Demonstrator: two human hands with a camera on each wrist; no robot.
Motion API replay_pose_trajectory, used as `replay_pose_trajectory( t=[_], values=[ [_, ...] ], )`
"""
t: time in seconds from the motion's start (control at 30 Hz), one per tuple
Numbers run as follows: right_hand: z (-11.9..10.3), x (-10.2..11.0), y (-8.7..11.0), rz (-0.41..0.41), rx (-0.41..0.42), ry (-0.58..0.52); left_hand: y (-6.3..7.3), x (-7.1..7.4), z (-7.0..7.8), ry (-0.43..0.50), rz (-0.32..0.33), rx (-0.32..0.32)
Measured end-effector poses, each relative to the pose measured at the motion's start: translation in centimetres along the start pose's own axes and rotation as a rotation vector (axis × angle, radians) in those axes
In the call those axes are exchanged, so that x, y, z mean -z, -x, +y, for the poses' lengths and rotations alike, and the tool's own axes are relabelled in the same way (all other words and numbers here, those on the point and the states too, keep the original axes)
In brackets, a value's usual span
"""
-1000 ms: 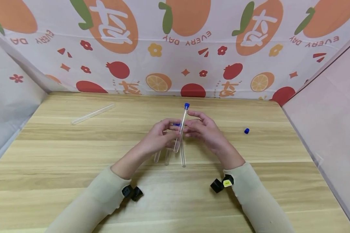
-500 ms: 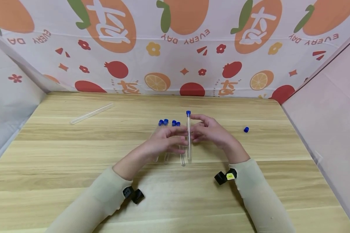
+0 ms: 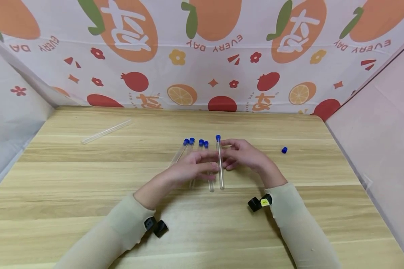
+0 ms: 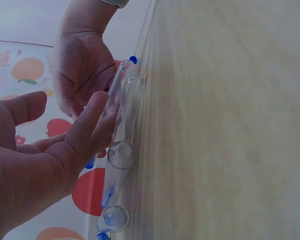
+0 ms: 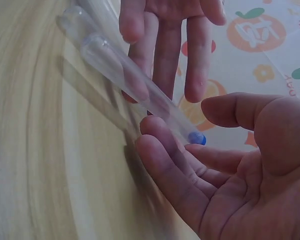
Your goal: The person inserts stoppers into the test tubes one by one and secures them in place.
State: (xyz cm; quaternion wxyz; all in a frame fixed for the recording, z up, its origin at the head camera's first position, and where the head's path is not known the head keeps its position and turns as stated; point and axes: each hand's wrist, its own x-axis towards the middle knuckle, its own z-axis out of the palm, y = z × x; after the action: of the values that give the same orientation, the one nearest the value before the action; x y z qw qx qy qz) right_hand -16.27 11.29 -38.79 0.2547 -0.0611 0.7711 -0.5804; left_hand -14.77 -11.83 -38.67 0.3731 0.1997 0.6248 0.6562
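A clear test tube with a blue cap (image 3: 220, 164) stands between my two hands in the head view, its cap end pointing away from me. My left hand (image 3: 192, 166) reaches over the other capped tubes, fingers straight, the fingertips right at this tube's left side. From the other side my right hand (image 3: 245, 154) has its fingertips at the tube, index finger near the cap. In the right wrist view both thumbs stand away from the tube (image 5: 140, 90). To its left lie several more capped test tubes (image 3: 210, 183), partly hidden under my left hand.
An uncapped clear tube (image 3: 106, 132) lies at the back left of the wooden table (image 3: 202, 231). One loose blue cap (image 3: 284, 150) is at the right. A fruit-printed cloth (image 3: 202, 71) rises behind the table's far edge.
The capped tube, tilted between the fingers one second ago, has come down beside the row. My left fingers have straightened, and the right hand has moved slightly right with its fingers loosened.
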Motion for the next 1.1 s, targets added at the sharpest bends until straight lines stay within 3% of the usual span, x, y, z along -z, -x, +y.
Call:
replay_pose_trajectory(
  t=[1.1],
  values=[
    [0.51, -0.33, 0.05, 0.009, -0.051, 0.042, 0.18, -0.70, -0.25, -0.001, 0.030, 0.027]
  ],
)
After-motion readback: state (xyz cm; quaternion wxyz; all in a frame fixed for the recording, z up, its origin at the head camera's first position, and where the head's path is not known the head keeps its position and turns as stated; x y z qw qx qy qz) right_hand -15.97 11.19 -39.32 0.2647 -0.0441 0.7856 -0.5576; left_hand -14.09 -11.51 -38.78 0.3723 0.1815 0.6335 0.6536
